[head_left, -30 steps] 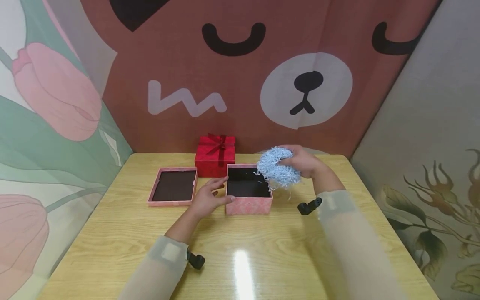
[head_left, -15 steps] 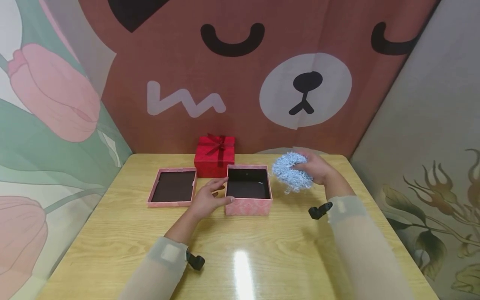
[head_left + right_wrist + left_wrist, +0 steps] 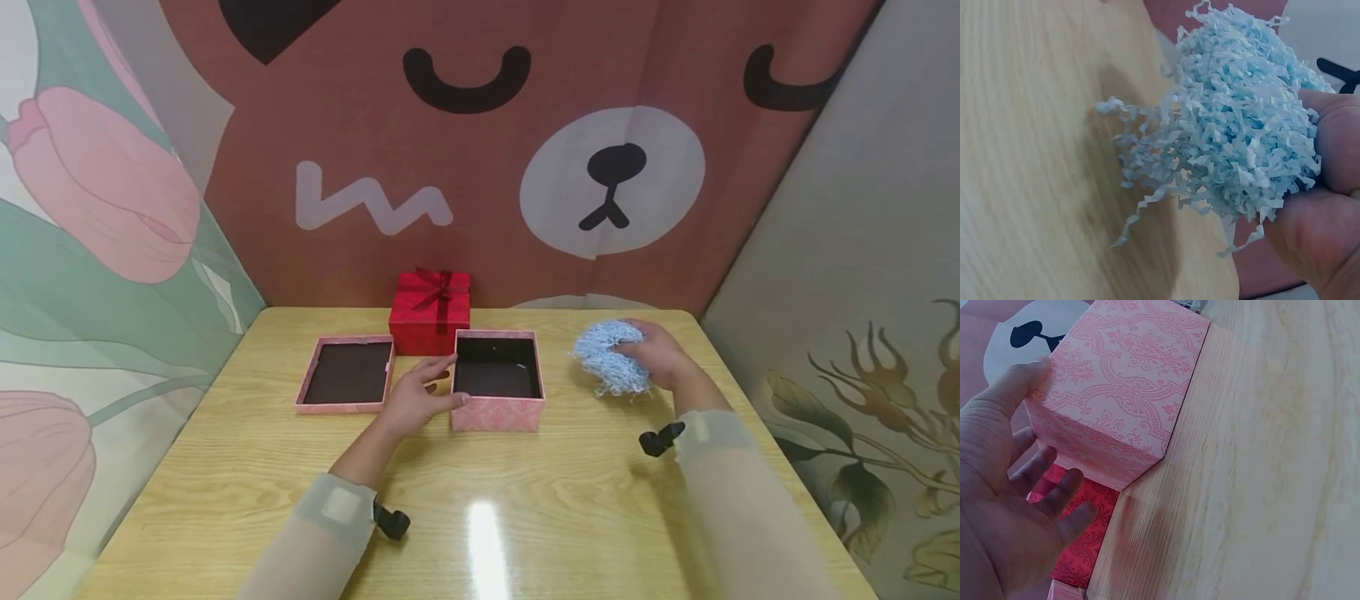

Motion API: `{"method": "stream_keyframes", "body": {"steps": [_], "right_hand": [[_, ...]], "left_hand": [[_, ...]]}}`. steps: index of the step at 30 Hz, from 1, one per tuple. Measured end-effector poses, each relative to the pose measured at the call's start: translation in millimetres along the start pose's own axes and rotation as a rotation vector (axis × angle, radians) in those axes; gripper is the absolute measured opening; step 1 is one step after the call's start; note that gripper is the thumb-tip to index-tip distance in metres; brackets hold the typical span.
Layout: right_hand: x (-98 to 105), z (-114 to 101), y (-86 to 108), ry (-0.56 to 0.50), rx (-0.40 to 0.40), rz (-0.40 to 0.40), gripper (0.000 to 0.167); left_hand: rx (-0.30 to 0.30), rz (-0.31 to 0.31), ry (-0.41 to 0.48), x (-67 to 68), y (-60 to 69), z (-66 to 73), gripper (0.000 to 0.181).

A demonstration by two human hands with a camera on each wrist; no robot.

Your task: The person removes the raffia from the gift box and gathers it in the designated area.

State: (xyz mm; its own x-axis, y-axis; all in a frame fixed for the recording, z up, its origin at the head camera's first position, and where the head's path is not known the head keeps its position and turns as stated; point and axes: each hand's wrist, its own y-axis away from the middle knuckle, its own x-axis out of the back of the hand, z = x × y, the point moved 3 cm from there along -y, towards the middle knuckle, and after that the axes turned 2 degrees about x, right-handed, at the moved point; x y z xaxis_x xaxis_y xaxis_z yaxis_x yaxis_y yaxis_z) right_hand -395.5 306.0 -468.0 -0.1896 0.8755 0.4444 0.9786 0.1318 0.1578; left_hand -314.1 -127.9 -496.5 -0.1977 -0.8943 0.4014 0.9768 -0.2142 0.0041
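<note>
My right hand (image 3: pixel 656 354) grips a clump of light-blue shredded paper (image 3: pixel 611 354) above the right part of the table. In the right wrist view, loose crinkled strands of the shredded paper (image 3: pixel 1241 119) hang down, and its shadow falls on the wood. Left of it stands a pink patterned box (image 3: pixel 497 413), lidless, with a dark inside and a few tiny paper scraps in it. My left hand (image 3: pixel 420 398) rests at this box's front left corner. In the left wrist view, the thumb touches the pink box (image 3: pixel 1129 375) and the other fingers are loosely bent beside its wall.
A pink-rimmed lid (image 3: pixel 345 408) lies inside-up to the left of the box. Behind it sits a red gift box (image 3: pixel 427 333) with a dark red bow. The wooden table (image 3: pixel 555 517) meets a bear-print cloth (image 3: pixel 360 275) at its back edge.
My right hand has moved the shredded paper from over the box's right edge to the right and down, nearer the table. The left hand has stayed at the box.
</note>
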Motion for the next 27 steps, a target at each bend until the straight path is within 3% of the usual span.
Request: {"method": "stream_keyframes", "body": {"steps": [13,27], "right_hand": [[9,32,9.9,0.022,-0.017,0.080,0.073],[-12,48,4.4,0.239,-0.003,0.160,0.065]], "left_hand": [[0.007,-0.008,0.007,0.0,1.4,1.9,0.080],[0.009,-0.012,0.019,-0.9,1.5,0.9,0.081]]}}
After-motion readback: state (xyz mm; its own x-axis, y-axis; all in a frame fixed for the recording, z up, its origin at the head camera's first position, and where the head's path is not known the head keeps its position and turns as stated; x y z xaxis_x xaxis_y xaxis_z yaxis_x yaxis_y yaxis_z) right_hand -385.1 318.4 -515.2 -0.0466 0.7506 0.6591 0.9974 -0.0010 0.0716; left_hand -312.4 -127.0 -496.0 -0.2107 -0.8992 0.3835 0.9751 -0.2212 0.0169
